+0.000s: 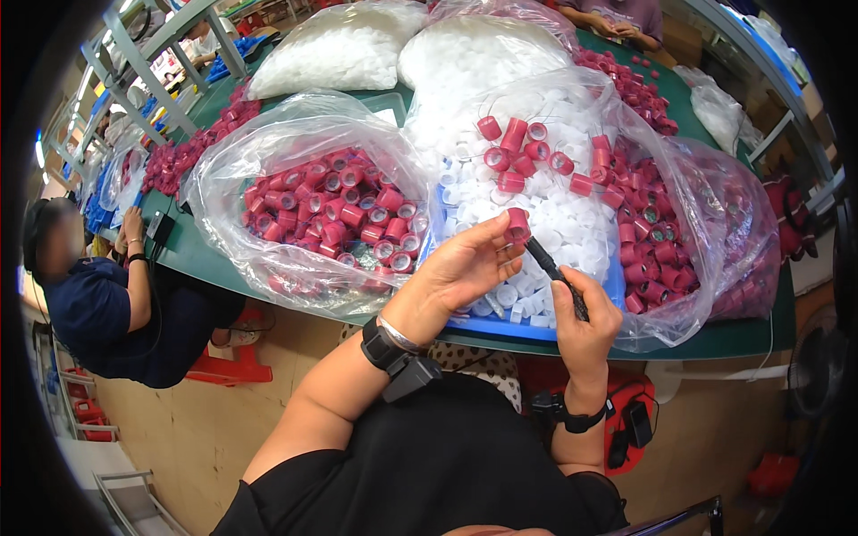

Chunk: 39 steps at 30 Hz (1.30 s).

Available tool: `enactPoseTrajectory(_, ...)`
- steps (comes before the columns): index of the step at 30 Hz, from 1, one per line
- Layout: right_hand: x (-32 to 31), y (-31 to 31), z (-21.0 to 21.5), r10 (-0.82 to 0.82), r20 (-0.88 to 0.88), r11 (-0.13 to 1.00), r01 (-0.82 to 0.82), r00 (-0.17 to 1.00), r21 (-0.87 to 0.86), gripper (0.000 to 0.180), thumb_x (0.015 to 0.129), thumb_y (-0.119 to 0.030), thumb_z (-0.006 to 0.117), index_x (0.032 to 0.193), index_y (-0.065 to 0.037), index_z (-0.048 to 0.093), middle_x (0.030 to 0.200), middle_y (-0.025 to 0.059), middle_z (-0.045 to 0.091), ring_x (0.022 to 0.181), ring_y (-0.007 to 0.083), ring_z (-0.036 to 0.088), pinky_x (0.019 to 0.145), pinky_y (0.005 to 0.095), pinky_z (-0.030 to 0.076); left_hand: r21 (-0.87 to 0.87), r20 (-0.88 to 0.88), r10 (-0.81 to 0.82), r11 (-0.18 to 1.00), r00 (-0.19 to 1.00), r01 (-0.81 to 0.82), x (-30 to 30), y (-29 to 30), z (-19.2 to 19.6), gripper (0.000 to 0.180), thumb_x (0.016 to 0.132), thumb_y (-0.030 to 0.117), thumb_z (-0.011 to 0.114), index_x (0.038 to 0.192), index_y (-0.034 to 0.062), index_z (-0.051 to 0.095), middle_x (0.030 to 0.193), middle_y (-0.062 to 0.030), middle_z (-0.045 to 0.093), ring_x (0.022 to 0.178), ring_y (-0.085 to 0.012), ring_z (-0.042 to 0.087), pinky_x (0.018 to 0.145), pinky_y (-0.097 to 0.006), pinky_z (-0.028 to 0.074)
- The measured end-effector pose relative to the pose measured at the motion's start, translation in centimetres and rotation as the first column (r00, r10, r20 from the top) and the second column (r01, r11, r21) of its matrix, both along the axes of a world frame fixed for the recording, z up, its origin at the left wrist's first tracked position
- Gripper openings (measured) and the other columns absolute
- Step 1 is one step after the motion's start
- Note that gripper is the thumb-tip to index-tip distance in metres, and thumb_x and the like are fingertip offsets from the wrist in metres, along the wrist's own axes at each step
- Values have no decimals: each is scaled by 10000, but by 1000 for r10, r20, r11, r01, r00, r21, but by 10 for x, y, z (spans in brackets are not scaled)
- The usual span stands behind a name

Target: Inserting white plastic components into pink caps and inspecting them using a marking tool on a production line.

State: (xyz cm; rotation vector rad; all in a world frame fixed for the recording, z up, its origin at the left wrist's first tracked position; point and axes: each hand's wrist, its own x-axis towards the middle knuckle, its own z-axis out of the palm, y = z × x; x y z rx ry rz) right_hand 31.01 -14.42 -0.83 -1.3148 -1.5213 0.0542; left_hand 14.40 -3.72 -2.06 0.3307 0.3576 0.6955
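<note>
Left hand (465, 268) fingers pinching red cap (517, 224); right hand (585, 322) fist gripping black tool (554, 272), tip meeting cap; keeping tool square, cap steady over blue tray (536, 330).

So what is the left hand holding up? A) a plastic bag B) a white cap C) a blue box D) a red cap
D: the left hand pinches a small red cap at its fingertips, while the right hand points a black stick-like tool up at it, above the blue tray of white caps.
</note>
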Motion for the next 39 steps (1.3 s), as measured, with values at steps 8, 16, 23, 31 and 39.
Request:
enactPoseTrajectory(8, 0, -7, -4, -31, 6, 997, 32, 999, -70, 165, 825, -28, 709, 979, 13, 665, 838, 152, 689, 716, 278, 676, 646, 349, 518, 119, -12, -13, 993, 1000, 14, 9, -11, -5, 207, 888, 244, 703, 1063, 155, 638, 979, 34, 654, 887, -87, 580, 797, -250, 419)
enactPoseTrajectory(16, -12, 6, 2, -38, 117, 998, 43, 992, -41, 171, 821, -56, 721, 974, -1, 668, 801, 143, 678, 662, 271, 663, 584, 339, 502, -8, 129, 48, 999, 990, -48, -2, -4, -7, 338, 907, 125, 592, 1199, -43, 560, 1043, -84, 636, 956, -150, 595, 832, -326, 493)
enactPoseTrajectory(23, -13, 0, 3, -67, 148, 997, 73, 987, -35, 161, 820, -70, 722, 961, -18, 665, 755, 121, 666, 593, 257, 644, 514, 330, 477, -97, 102, 29, 995, 994, -19, 7, -4, -15, 233, 985, 292, 527, 995, 66, 583, 1036, -120, 641, 1011, -217, 597, 809, -343, 496)
enactPoseTrajectory(31, -15, -6, 14, -103, 156, 983, 124, 982, -134, 128, 840, -87, 704, 943, -25, 659, 759, 124, 669, 605, 279, 646, 518, 347, 476, -32, -36, -25, 999, 999, 24, 11, -6, -13, 366, 1012, 338, 462, 1205, 41, 556, 1087, -107, 645, 961, -169, 594, 862, -324, 475)
enactPoseTrajectory(39, -11, -9, 14, -91, -77, 951, 64, 993, -302, 100, 862, -69, 676, 936, -2, 668, 717, 138, 656, 568, 219, 615, 539, 323, 460, 401, -313, 277, 905, 908, -138, 32, -36, -8, 333, 1040, 335, 373, 1197, 83, 525, 1006, -55, 619, 929, -125, 586, 809, -291, 488)
